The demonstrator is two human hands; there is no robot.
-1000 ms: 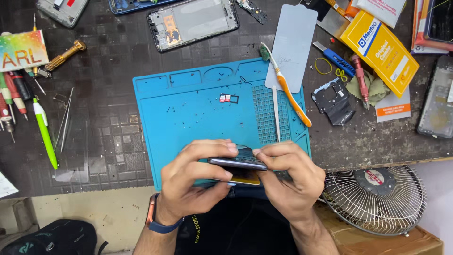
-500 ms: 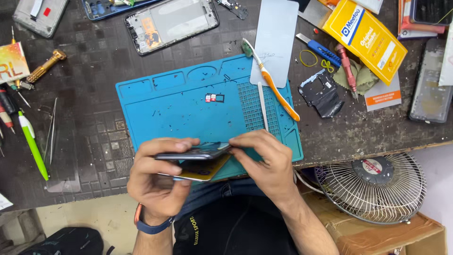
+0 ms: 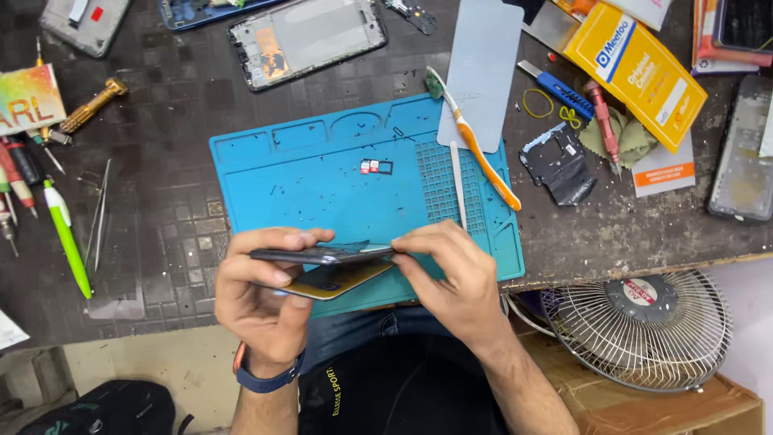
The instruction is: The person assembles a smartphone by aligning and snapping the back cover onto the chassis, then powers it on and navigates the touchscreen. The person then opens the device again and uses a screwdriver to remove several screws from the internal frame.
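Currently both hands are on a dark phone (image 3: 322, 256), held edge-on and roughly level over the near edge of the blue repair mat (image 3: 322, 185). Left hand (image 3: 262, 302) is wrapped around the phone's left end — fingers curled over the top, thumb underneath. Right hand (image 3: 455, 282) pinches the phone's right end, fingertips closed tight on the edge. A gold-toned back panel (image 3: 338, 278) hangs below the phone body, angled down and apart from it at the near side; can't tell whether it is attached at the far side. On the mat: a small card tray (image 3: 377, 167) near the centre, a thin white stick (image 3: 457, 185) on the grid section, and an orange-handled brush (image 3: 479, 153) lying across the mat's right corner. Beside the mat on the dark bench, a green pen (image 3: 66, 238) to the left, a yellow box (image 3: 636, 72) upper right. A wire fan guard (image 3: 640, 326) sits below the bench edge, right.
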